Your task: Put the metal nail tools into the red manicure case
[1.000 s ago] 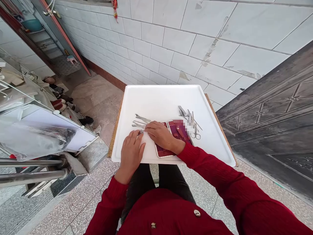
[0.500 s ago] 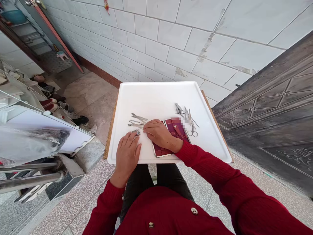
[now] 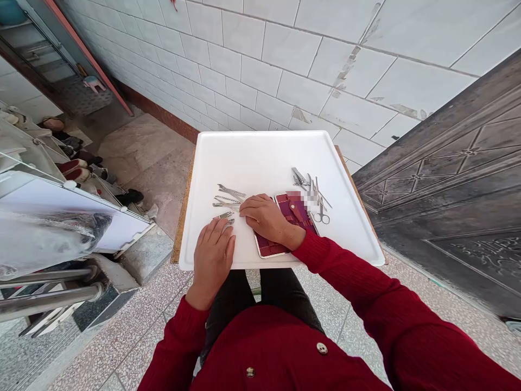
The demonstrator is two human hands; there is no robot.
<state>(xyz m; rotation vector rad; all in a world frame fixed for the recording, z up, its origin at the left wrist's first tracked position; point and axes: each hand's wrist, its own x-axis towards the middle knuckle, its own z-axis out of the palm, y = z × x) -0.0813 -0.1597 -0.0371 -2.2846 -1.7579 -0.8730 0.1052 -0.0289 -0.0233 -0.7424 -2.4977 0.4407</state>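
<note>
On the white tray, my left hand lies palm down with its fingers stretched out. Its fingertips are beside a small nail clipper. My right hand reaches across an opened maroon manicure case and covers part of it. Its fingers lie extended, close to the ends of several slim metal tools; whether they touch is unclear. Right of the case is a pair of scissors. A larger clipper lies among other metal tools behind it. Part of that group is blurred by pixelation.
A tiled wall rises behind the tray. A dark carved door panel stands at the right. To the left are a rack with shoes, a plastic-wrapped item and metal rails.
The view has shifted slightly. The left fingers are a little off the clipper, of which more shows. The right hand stays over the case, almost unmoved.
</note>
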